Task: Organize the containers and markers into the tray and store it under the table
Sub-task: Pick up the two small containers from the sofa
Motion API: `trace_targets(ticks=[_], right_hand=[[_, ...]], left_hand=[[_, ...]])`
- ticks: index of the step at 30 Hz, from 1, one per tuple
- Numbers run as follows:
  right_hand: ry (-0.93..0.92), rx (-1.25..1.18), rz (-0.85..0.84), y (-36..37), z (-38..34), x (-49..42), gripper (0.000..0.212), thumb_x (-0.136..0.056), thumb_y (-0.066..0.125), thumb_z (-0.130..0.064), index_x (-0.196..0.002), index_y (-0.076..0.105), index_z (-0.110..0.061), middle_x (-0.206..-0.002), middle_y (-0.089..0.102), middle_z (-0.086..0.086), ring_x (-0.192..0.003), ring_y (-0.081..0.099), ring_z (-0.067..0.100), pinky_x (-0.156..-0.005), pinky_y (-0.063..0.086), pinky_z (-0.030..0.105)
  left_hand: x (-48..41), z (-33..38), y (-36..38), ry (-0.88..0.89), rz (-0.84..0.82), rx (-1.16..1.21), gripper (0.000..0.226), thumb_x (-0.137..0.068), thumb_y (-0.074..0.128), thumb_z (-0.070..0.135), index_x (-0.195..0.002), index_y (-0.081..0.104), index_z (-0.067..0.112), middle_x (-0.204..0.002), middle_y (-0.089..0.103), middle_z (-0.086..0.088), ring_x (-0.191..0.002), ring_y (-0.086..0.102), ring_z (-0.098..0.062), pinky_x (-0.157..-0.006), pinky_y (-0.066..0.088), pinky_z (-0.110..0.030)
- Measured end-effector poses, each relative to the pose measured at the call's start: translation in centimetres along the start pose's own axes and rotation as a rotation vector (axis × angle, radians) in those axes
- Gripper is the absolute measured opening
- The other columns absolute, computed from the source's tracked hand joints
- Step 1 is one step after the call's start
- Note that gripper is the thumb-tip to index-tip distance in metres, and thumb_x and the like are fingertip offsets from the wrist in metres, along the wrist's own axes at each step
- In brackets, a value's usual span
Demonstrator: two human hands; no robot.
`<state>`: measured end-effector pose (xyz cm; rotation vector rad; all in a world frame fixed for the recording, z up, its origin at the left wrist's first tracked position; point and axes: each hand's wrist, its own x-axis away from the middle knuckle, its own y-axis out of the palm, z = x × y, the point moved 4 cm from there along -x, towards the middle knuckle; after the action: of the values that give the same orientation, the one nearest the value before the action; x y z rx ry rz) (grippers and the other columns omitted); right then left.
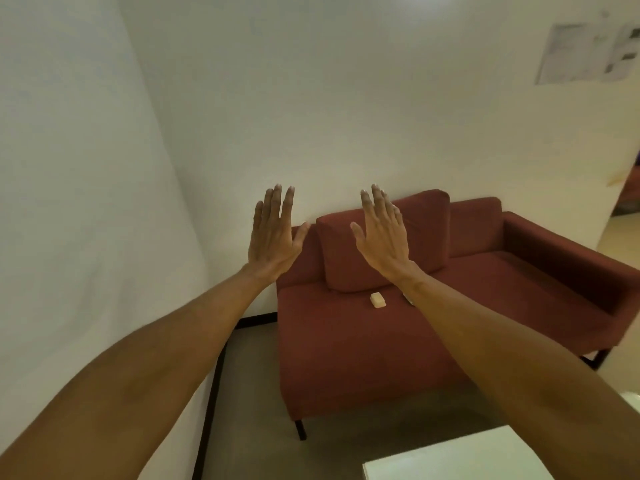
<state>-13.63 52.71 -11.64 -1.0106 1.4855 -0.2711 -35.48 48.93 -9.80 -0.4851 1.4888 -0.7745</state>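
Both my arms are stretched out in front of me, backs of the hands toward the camera. My left hand [275, 233] is raised with flat, spread fingers and holds nothing. My right hand [382, 232] is held up the same way, a short gap to its right, also holding nothing. A corner of a white table [450, 460] shows at the bottom right, partly behind my right forearm. No tray, containers or markers are in view.
A dark red sofa [467, 299] stands against the white wall ahead, with a back cushion [346, 254] and a small cream object [378, 300] on its seat. Grey floor lies between sofa and table. Papers [588, 53] hang on the wall at upper right.
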Motion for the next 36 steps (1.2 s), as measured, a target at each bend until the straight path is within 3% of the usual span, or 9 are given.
trace_targets(ticks=[9, 18, 27, 36], right_hand=[[0.170, 0.086, -0.032, 14.1, 7.3, -4.7, 0.068, -0.098, 0.051, -0.037, -0.156, 0.024, -0.014, -0.165, 0.019, 0.013, -0.152, 0.021, 0.029, -0.120, 0.029, 0.047], [0.407, 0.149, -0.153, 27.5, 15.2, -9.2, 0.065, -0.100, 0.046, -0.039, -0.156, 0.025, -0.014, -0.165, 0.019, 0.013, -0.152, 0.021, 0.029, -0.120, 0.028, 0.048], [0.591, 0.195, -0.219, 35.2, 25.6, -10.7, 0.066, -0.100, 0.047, -0.038, -0.157, 0.023, -0.015, -0.164, 0.022, 0.012, -0.152, 0.023, 0.028, -0.120, 0.030, 0.045], [0.746, 0.062, -0.449, 46.2, 41.5, -8.2, 0.064, -0.101, 0.041, -0.040, -0.158, 0.020, -0.019, -0.166, 0.019, 0.007, -0.153, 0.019, 0.024, -0.121, 0.026, 0.043]], left_hand=[[-7.7, -5.0, 17.3, 0.074, -0.083, 0.139, 0.073, -0.100, 0.037, 0.053, -0.158, 0.009, 0.018, -0.166, 0.012, -0.011, -0.155, 0.006, -0.025, -0.125, 0.012, -0.047], [-14.0, -7.6, 35.9, 0.140, -0.306, 0.272, 0.074, -0.100, 0.037, 0.052, -0.159, 0.006, 0.018, -0.166, 0.010, -0.011, -0.155, 0.006, -0.026, -0.126, 0.011, -0.046], [-16.6, -3.9, 50.2, 0.159, -0.498, 0.385, 0.075, -0.100, 0.036, 0.053, -0.159, 0.004, 0.018, -0.166, 0.009, -0.011, -0.155, 0.006, -0.025, -0.126, 0.010, -0.043], [-15.2, 2.4, 68.0, 0.034, -0.787, 0.410, 0.078, -0.100, 0.044, 0.047, -0.159, 0.001, 0.020, -0.167, 0.008, -0.009, -0.155, 0.007, -0.024, -0.126, 0.013, -0.039]])
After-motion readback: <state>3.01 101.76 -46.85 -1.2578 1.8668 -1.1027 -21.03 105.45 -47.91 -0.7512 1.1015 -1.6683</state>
